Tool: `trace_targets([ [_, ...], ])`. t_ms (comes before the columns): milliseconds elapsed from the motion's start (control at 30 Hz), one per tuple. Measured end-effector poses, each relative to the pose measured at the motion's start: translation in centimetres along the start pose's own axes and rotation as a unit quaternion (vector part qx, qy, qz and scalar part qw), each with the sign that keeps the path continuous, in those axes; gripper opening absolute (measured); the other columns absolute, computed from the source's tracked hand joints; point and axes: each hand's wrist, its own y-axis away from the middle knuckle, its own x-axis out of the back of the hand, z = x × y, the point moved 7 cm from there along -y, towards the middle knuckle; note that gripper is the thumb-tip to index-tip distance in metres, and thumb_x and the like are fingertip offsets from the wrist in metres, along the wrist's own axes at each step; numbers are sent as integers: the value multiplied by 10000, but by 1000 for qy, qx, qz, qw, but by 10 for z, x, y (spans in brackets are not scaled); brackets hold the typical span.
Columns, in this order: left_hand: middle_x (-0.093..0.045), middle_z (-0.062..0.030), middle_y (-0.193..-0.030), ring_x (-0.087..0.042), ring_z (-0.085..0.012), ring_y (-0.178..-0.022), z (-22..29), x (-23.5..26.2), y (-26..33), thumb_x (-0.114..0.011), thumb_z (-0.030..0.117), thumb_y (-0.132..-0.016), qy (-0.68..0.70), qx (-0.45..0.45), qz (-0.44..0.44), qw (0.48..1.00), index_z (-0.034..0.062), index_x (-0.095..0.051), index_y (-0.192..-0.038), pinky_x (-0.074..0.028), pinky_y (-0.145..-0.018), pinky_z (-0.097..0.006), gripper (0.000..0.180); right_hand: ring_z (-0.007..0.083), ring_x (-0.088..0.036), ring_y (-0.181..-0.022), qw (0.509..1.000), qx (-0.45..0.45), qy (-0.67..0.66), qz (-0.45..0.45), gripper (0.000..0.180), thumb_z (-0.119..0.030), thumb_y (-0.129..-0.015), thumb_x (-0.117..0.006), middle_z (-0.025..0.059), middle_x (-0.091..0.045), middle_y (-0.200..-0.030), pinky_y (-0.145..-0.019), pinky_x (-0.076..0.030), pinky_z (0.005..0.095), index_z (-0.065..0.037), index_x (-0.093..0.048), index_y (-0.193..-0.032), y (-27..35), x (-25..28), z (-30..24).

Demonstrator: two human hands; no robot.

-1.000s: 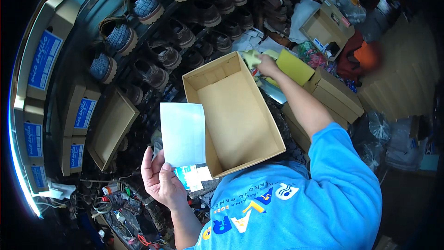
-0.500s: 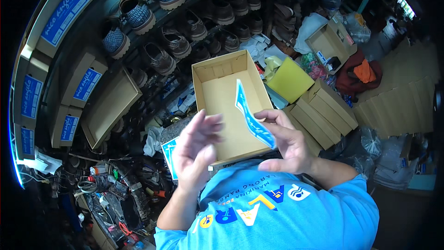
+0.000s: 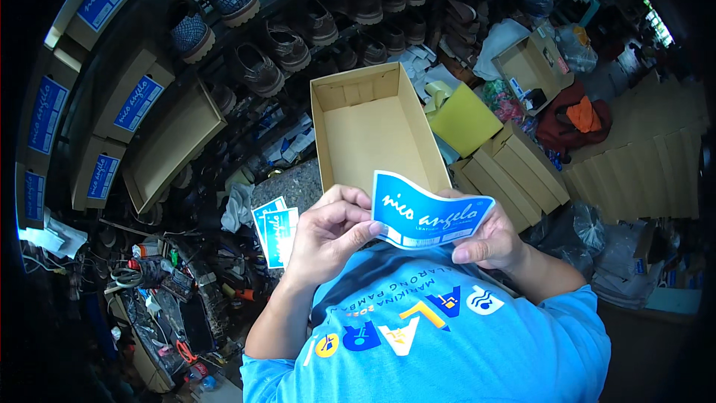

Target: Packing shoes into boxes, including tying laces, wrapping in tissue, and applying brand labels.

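Note:
A blue label (image 3: 432, 216) with white lettering curves between my two hands, its printed face turned up toward me. My left hand (image 3: 334, 231) pinches its left edge between thumb and fingers. At its right end, my right hand (image 3: 488, 242) grips the label with the thumb in front; the fingers behind are mostly hidden. Just beyond the hands lies an open brown cardboard box (image 3: 369, 130) with nothing visible inside, its near end covered by the label and hands. Several more blue labels (image 3: 277, 235) rest in a small pile left of my left hand.
Shelves of shoes (image 3: 287, 45) run along the back left. Boxes with blue labels (image 3: 108, 134) are stacked at the left, beside an empty box part (image 3: 175, 145). Flat brown boxes (image 3: 514, 168) and a yellow sheet (image 3: 464, 130) lie to the right. Tools and clutter (image 3: 179, 291) fill the lower left.
My left hand has come in from open and taken the label's left edge. The label has turned from nearly edge-on to face me, with my right hand still holding it.

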Motion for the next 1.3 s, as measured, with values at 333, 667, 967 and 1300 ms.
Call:
trace_targets([
  [333, -326, -194, -1588, -384, -342, -1418, -28, 16, 81, -892, 217, -753, -251, -4, 138, 958, 213, -834, -927, -381, -1059, -430, 184, 178, -533, -707, 745, 192, 635, 69, 427, -59, -788, -813, 38, -599, -785, -649, -452, 309, -124, -750, -1205, 42, -3, 2],
  [667, -511, -209, -1474, -453, -312, -1407, -58, 12, 62, -827, 114, -831, -74, 110, 127, 983, 28, -797, -957, -351, -1139, -387, 155, 31, -543, -657, 904, -2, 286, 317, 176, -104, -787, -870, -1, -686, -781, -600, -447, 194, -36, -752, -899, 50, 70, 54],
  [967, -475, -257, -1492, -442, -338, -1413, -58, 13, 41, -807, 113, -852, -125, 67, 129, 981, 0, -772, -932, -342, -1142, -385, 143, 322, -373, -1454, 891, 109, 356, 259, 179, -123, -761, -879, 195, -379, -1560, -1157, -329, 415, -59, -738, -850, 35, 92, 49],
  [1300, -511, -233, -1433, -506, -329, -1342, 2, 64, -62, -851, 237, -821, -216, -36, 240, 946, -4, -742, -841, -405, -1093, -416, 265, 207, -694, -1034, 823, 221, 432, 294, 123, -103, -847, -808, 139, -746, -869, -1055, -454, 358, 2, -744, -844, -79, 74, -52],
])
